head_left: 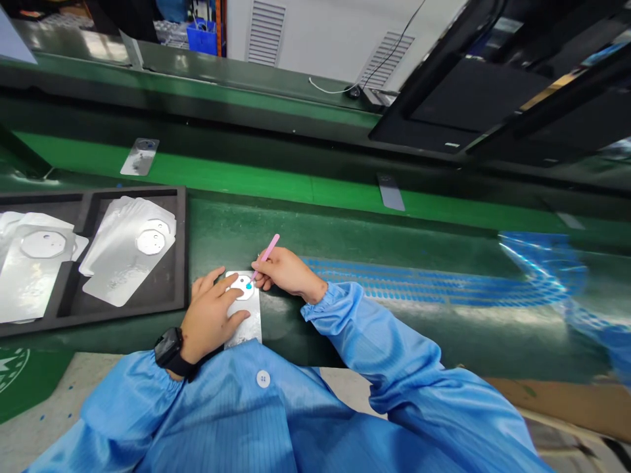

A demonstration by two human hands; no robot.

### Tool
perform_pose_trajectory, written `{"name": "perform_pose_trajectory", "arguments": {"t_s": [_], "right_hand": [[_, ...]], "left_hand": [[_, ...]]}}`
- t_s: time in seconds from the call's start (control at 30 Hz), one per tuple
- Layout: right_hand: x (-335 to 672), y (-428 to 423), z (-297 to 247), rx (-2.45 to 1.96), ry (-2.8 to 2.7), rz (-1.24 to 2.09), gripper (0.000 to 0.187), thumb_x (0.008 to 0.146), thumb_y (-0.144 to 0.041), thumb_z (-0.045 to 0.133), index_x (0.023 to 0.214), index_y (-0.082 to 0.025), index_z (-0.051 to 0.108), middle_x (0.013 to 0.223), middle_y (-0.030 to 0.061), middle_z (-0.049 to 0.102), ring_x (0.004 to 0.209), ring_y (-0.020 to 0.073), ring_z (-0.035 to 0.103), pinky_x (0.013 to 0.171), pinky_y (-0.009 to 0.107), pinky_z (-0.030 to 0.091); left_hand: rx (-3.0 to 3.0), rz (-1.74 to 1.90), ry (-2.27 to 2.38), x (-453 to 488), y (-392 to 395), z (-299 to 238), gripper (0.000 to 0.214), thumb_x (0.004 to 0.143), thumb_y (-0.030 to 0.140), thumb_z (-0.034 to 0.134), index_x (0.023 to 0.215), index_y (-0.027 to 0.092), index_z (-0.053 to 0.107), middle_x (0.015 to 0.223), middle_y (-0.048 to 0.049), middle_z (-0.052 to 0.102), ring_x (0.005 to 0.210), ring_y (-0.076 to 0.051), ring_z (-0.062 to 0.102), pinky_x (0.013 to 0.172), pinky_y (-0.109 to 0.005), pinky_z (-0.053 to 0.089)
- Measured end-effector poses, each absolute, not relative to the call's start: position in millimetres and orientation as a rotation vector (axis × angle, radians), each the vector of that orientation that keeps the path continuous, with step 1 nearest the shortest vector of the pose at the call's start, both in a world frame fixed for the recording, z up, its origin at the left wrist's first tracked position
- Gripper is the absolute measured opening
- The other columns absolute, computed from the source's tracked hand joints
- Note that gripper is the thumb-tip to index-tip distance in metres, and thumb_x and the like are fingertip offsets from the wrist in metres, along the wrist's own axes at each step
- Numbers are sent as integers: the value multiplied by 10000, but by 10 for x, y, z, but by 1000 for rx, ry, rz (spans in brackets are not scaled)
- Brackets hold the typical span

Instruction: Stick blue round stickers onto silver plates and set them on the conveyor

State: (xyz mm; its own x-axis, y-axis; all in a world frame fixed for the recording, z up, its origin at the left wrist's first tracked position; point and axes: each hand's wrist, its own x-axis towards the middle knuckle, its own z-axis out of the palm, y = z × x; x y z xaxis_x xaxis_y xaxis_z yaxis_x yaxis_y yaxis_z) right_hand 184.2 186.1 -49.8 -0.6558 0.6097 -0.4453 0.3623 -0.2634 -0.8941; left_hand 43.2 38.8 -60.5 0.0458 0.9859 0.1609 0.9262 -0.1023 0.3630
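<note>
On the green bench in front of me lies a thin silver plate (pixel 252 315) with a white cut-cornered patch near its top. My left hand (pixel 211 315) rests over the plate's left side, its fingers spread and pressing on it. Pink tweezers (pixel 269 249) are pinched in my right hand (pixel 283 270), tilted with the tip down on the patch. A small blue dot (pixel 249 286) sits on the patch at that tip. Whether the tip grips the dot or only touches it, I cannot tell.
At the left, a black divided tray (pixel 182 263) holds stacks of silver plates (pixel 131 253). A strip of blue dots (pixel 419 284) stretches across the bench to the right. Single plates (pixel 140 156) lie on the green belt (pixel 276 187) beyond. Dark panels (pixel 468 98) overhang the far right.
</note>
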Motion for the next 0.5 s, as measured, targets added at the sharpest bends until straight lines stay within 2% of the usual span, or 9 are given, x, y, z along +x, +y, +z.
{"name": "perform_pose_trajectory", "arguments": {"t_s": [0.5], "right_hand": [[1849,1812,-482,-1221,-1835,1959,235,873,-90,559,642,-122,579,541,14,639,454,92,611,438,157,505]], "left_hand": [[2200,536,1985,445,379,-557,266,805,327,644,1032,199,697,1243,-114,642,1250,-375,458,957,-538,394]]}}
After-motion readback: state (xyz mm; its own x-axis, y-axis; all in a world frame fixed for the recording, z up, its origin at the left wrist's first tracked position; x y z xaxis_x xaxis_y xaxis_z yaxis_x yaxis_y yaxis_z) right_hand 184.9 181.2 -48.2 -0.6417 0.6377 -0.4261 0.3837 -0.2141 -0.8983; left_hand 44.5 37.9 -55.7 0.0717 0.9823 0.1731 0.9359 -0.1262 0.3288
